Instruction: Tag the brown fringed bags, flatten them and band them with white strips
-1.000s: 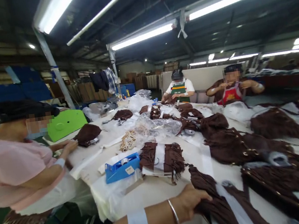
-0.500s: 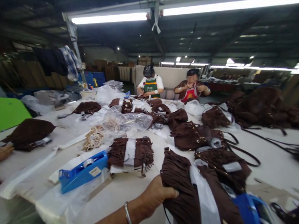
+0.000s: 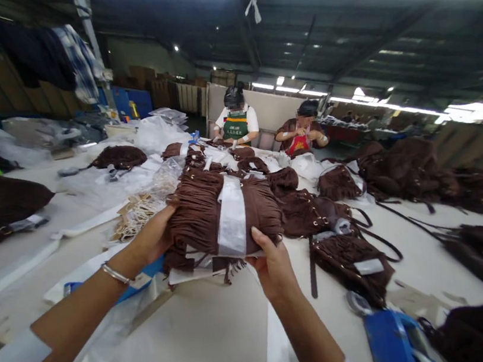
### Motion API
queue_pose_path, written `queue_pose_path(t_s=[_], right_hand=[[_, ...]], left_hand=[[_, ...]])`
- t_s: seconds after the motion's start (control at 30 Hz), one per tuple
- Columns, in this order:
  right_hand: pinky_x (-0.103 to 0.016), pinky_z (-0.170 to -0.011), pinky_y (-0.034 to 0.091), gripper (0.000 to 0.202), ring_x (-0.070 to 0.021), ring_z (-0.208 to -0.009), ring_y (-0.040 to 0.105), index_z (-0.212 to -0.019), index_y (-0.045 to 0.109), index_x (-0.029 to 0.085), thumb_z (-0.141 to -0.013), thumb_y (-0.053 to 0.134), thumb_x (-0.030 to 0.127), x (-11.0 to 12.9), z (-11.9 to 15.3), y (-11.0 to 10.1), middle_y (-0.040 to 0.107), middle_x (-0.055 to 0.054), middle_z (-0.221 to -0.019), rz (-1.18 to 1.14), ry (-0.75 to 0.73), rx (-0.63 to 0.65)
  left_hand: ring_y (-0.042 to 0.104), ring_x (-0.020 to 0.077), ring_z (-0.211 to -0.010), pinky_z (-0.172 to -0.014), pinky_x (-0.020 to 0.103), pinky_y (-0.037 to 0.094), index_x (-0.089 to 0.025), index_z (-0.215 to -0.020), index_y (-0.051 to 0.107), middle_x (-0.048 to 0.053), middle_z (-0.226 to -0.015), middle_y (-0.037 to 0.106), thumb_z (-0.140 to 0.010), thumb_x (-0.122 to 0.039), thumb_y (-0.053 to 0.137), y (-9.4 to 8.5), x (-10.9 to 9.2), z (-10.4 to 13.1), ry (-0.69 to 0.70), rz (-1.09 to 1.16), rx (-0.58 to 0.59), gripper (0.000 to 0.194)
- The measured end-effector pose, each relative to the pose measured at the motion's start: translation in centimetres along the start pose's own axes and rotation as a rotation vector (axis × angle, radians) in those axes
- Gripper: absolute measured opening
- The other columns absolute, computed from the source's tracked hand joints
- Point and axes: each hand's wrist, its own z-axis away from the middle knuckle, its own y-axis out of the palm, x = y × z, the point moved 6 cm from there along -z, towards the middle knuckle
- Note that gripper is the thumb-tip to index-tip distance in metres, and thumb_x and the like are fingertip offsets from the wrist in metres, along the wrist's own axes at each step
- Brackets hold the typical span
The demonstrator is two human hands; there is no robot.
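Note:
A brown fringed bag [image 3: 196,214] with a white wrap [image 3: 231,212] around its middle is held up in front of me. My left hand [image 3: 163,231], with a bangle at the wrist, is closed on its left end; part of the fingers is hidden behind it. At the lower right edge, my right hand [image 3: 273,263] grips it with the thumb on the front. Just under and behind it lies another wrapped fringed bundle [image 3: 192,275], mostly covered. A blue tape dispenser [image 3: 149,272] is partly hidden behind my left forearm.
Another blue tape dispenser [image 3: 387,340] stands at the lower right. Brown bags with straps [image 3: 355,267] cover the right side of the white table [image 3: 192,343]. Beige cords [image 3: 134,217] and clear plastic [image 3: 164,180] lie left of centre. Two co-workers [image 3: 236,125] work across the table.
The wrapped bag has been lifted from the table at the right and carried left, over the other bundle. My right hand has come into fuller view, holding it. The view has shifted.

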Motion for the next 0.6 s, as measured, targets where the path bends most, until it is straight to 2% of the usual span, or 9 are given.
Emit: queue_pose_path(t_s=[0.1, 0.2, 0.27, 0.33, 0.43, 0.53, 0.6], right_hand=[[-0.034, -0.073, 0.062, 0.05, -0.0171, -0.084, 0.07, -0.115, 0.063, 0.023, -0.069, 0.083, 0.03, -3.2, -3.0, 0.8, 0.075, 0.0, -0.101, -0.061, 0.119, -0.025], [-0.034, -0.07, 0.062, 0.044, -0.0159, -0.078, 0.069, -0.109, 0.062, 0.022, -0.07, 0.082, 0.028, -5.1, -4.7, 0.4, 0.075, 0.002, -0.089, -0.073, 0.201, -0.063], [-0.034, -0.069, 0.062, 0.04, -0.0158, -0.075, 0.069, -0.105, 0.062, 0.021, -0.07, 0.082, 0.026, -5.7, -5.4, 0.0, 0.075, 0.003, -0.086, -0.079, 0.225, -0.088], [-0.034, -0.069, 0.062, 0.038, -0.0157, -0.075, 0.069, -0.103, 0.063, 0.022, -0.07, 0.082, 0.025, -5.6, -5.8, 0.0, 0.075, 0.003, -0.085, -0.089, 0.226, -0.105], [-0.034, -0.07, 0.062, 0.037, -0.0156, -0.075, 0.069, -0.104, 0.064, 0.022, -0.071, 0.081, 0.026, -5.0, -6.4, 0.9, 0.076, 0.003, -0.088, -0.109, 0.212, -0.091], [-0.035, -0.071, 0.061, 0.04, -0.0162, -0.078, 0.069, -0.108, 0.064, 0.023, -0.072, 0.081, 0.028, -5.1, -6.2, 1.9, 0.076, 0.002, -0.093, -0.107, 0.199, -0.045], [-0.035, -0.071, 0.061, 0.047, -0.0177, -0.083, 0.07, -0.113, 0.062, 0.024, -0.072, 0.081, 0.034, -6.3, -5.4, 1.7, 0.075, 0.001, -0.098, -0.073, 0.209, -0.032]], left_hand=[[0.068, 0.0239, -0.098, -0.082, 0.035, 0.057, -0.019, -0.11, 0.067, 0.007, -0.108, 0.074, -0.084, -0.04, 0.063, -4.1, 1.9, 0.0, -0.049, -0.081, 0.049, 0.035], [0.062, 0.0292, -0.113, -0.097, 0.042, 0.051, -0.02, -0.118, 0.066, 0.008, -0.121, 0.07, -0.078, -0.037, 0.069, -5.9, 3.5, 1.2, -0.024, -0.263, 0.127, 0.044], [0.054, 0.032, -0.125, -0.109, 0.045, 0.04, -0.021, -0.122, 0.065, 0.008, -0.13, 0.065, -0.078, -0.037, 0.07, -5.6, 4.1, 1.9, 0.079, -0.59, 0.202, 0.047], [0.049, 0.0325, -0.129, -0.114, 0.046, 0.032, -0.023, -0.121, 0.067, 0.009, -0.134, 0.063, -0.082, -0.039, 0.068, -4.6, 4.7, 2.2, 0.194, -0.957, 0.309, 0.043], [0.053, 0.03, -0.118, -0.108, 0.044, 0.034, -0.024, -0.109, 0.072, 0.01, -0.121, 0.067, -0.088, -0.041, 0.062, -3.4, 5.7, 2.1, 0.303, -1.32, 0.435, 0.029], [0.055, 0.0272, -0.104, -0.098, 0.041, 0.037, -0.022, -0.093, 0.073, 0.009, -0.101, 0.069, -0.094, -0.041, 0.052, -3.7, 6.0, 2.0, 0.347, -1.53, 0.401, 0.028], [0.055, 0.0293, -0.104, -0.094, 0.043, 0.038, -0.02, -0.09, 0.072, 0.011, -0.101, 0.069, -0.096, -0.034, 0.047, -4.7, 6.1, 2.3, 0.325, -1.641, 0.333, 0.029]])
